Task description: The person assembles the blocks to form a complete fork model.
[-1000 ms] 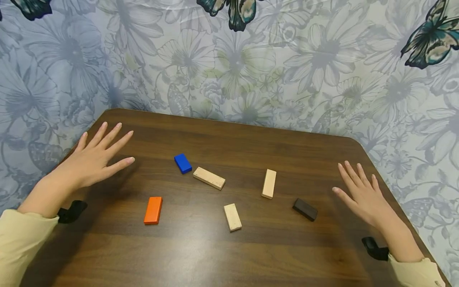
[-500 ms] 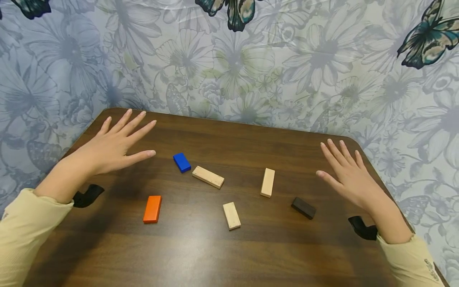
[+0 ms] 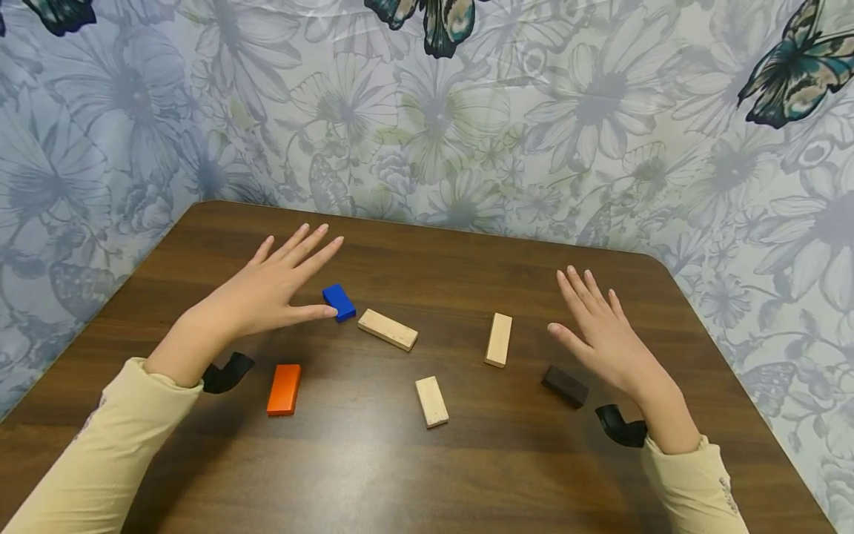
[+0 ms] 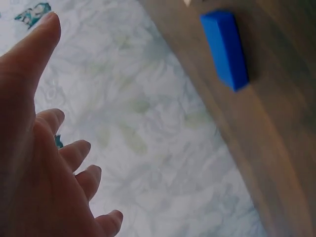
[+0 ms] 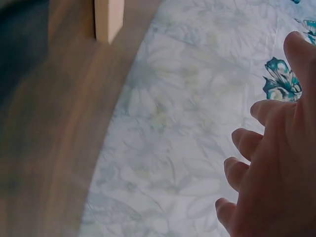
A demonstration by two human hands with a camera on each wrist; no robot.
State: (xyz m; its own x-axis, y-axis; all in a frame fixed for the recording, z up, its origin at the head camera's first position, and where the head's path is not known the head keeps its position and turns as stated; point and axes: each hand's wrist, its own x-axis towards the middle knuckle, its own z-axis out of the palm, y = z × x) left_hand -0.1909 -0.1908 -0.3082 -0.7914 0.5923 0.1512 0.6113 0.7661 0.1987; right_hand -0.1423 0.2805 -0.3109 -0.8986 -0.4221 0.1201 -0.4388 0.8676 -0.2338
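Observation:
My left hand (image 3: 263, 293) hovers over the table with fingers stretched out, its thumb tip overlapping the blue block (image 3: 340, 302) in the head view. In the left wrist view the blue block (image 4: 226, 49) lies apart from the thumb. My right hand (image 3: 600, 337), fingers straight and holding nothing, is above the table between a plain wooden block (image 3: 498, 340) and the right edge. Just left of that wrist lies a black block (image 3: 565, 386). One wooden block (image 3: 388, 330) lies beside the blue one, and another (image 3: 432, 403) sits nearer the front.
An orange block (image 3: 284, 389) lies on the brown wooden table (image 3: 373, 475), below the left hand. Dark wrist-camera mounts (image 3: 228, 373) stick out from both wrists. Behind the table's far edge stands a wall (image 3: 427, 133) with flower and butterfly patterns.
Both hands have moved inward over the table, the left one to the right and the right one to the left. The blocks have stayed in place.

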